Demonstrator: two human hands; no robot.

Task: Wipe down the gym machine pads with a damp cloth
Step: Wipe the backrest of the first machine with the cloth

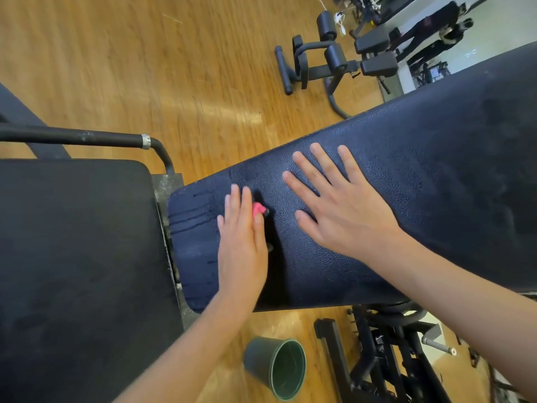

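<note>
A long dark blue textured bench pad (421, 175) runs from the centre up to the right. My left hand (241, 242) lies flat on its near end with straight fingers, pressing down a pink cloth (258, 209); only a small corner of the cloth shows beside my fingers. Wet streaks mark the pad to the left of that hand. My right hand (340, 205) rests flat on the pad with its fingers spread, a little to the right of the cloth. A second black seat pad (78, 257) fills the left side.
A dark green cup (279, 367) stands on the wooden floor below the bench pad. A black metal bar (87, 138) curves above the seat pad. The bench's black frame (386, 353) is at the lower right. Another machine with roller pads (334, 56) stands farther off.
</note>
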